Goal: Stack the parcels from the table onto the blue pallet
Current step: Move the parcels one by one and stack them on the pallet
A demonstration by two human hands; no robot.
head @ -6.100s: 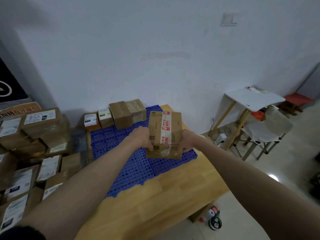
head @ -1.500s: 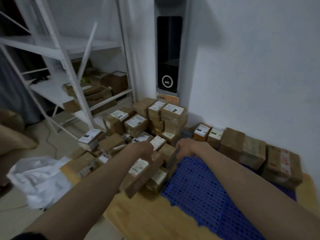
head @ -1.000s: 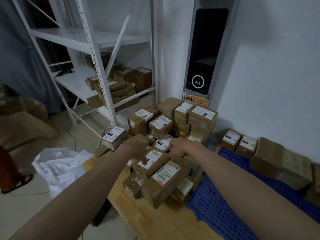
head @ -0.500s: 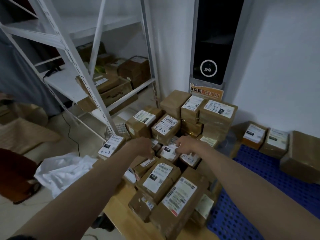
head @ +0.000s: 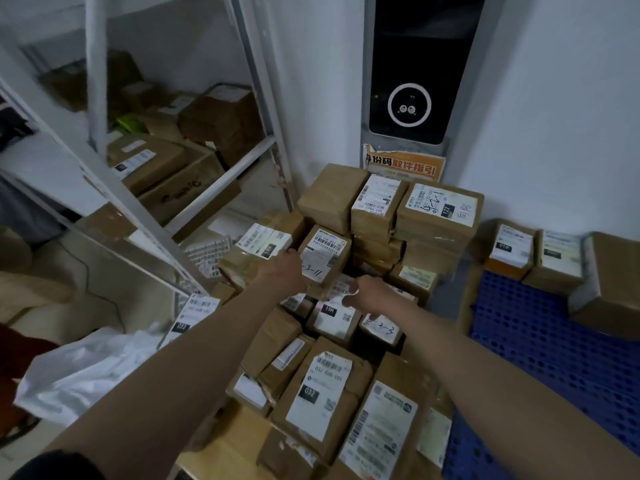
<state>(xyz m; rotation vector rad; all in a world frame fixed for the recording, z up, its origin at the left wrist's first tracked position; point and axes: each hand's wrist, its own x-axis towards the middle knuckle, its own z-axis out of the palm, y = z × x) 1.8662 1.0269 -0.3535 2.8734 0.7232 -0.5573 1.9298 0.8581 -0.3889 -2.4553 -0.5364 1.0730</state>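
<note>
A heap of brown cardboard parcels with white labels covers the wooden table (head: 221, 455). My left hand (head: 284, 271) touches the left edge of a parcel marked "4-3-11" (head: 325, 252) in the middle of the heap. My right hand (head: 367, 294) hovers with loosely curled fingers just below that parcel's lower right corner and holds nothing. The blue pallet (head: 554, 348) lies at the right. Three parcels stand along the pallet's far edge: two small labelled ones (head: 509, 247) (head: 557, 258) and a larger plain one (head: 609, 282).
A white metal rack (head: 138, 209) with boxes on its shelves stands at the left. A crumpled white bag (head: 86, 368) lies beside the table's left edge. Behind the heap, a black kiosk panel (head: 408, 81) with an orange notice stands against the wall.
After a taped parcel went onto the pallet, my view swung left to the heap. Both hands have moved further forward and up, and the left one now touches the "4-3-11" parcel.
</note>
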